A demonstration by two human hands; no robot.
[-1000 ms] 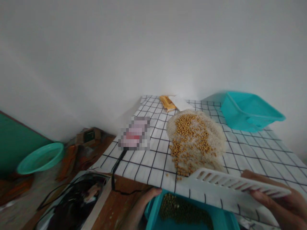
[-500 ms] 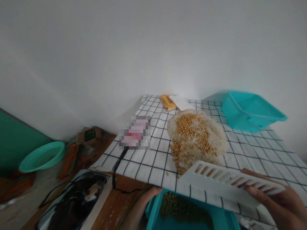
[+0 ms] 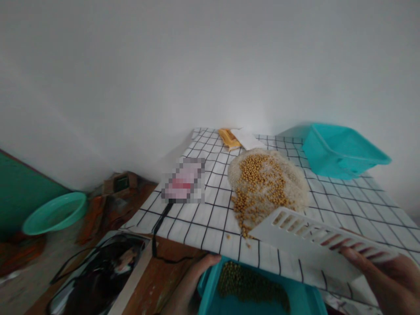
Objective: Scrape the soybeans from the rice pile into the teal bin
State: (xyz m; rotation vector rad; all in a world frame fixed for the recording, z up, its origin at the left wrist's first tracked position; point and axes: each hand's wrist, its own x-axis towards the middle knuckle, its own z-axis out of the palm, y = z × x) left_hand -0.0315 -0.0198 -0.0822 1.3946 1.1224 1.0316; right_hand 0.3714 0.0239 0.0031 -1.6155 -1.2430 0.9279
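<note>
My right hand [image 3: 390, 275] grips a white slotted plastic piece [image 3: 311, 243] by its right part, fingers behind the slots and thumb in front. Its left end stands on the tablecloth at the near edge of a pile of pale, rice-like grain [image 3: 297, 179] topped with yellow soybeans [image 3: 262, 175]. My left hand [image 3: 201, 271] is closed on the left rim of a turquoise basin [image 3: 305, 297], held just below the table's front edge. Small green beans [image 3: 249, 284], like mung beans, lie inside that basin. The frame's bottom edge cuts off its lower part.
A second turquoise basin [image 3: 344, 153] stands at the back right of the checked tablecloth [image 3: 210, 218]. Yellow and white packets [image 3: 243, 139] lie behind the pile. A blurred-out phone-like object [image 3: 183, 179] with a black cable is at left. A green bowl [image 3: 55, 214] sits lower, far left.
The white slotted piece has tilted and shifted slightly right, its upper left corner now higher. My left hand and the basin of green beans have hardly moved.
</note>
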